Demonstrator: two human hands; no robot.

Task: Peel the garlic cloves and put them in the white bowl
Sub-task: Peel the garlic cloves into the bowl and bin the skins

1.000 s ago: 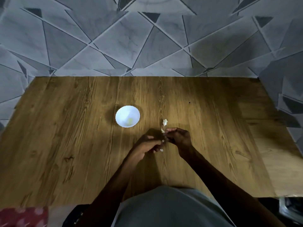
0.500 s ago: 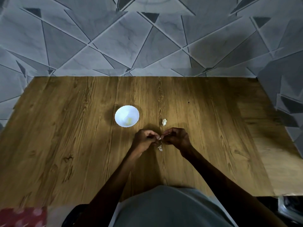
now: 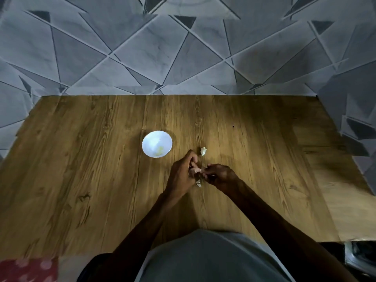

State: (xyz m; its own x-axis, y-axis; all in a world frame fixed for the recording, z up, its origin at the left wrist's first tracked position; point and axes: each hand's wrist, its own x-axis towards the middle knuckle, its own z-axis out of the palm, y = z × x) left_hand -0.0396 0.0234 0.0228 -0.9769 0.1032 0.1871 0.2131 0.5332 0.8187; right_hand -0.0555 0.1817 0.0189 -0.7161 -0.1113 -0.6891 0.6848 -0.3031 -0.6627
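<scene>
A small white bowl [image 3: 156,143] stands on the wooden table [image 3: 81,169], with a yellowish peeled piece at its bottom. My left hand [image 3: 183,174] and my right hand [image 3: 218,176] meet just right of and nearer than the bowl. Between their fingertips they pinch a small garlic clove [image 3: 198,170], mostly hidden by the fingers. A pale garlic piece [image 3: 203,151] lies on the table just beyond my hands. A scrap of white skin [image 3: 198,184] lies under my left hand.
A grey wall with a triangle pattern [image 3: 183,47] runs behind the table and along its right side. My grey shirt [image 3: 203,257] fills the bottom middle. A red dotted cloth [image 3: 26,269] shows at the bottom left corner.
My hands have come together on the clove and my left hand has risen a little towards the bowl. The garlic piece on the table has stayed where it was.
</scene>
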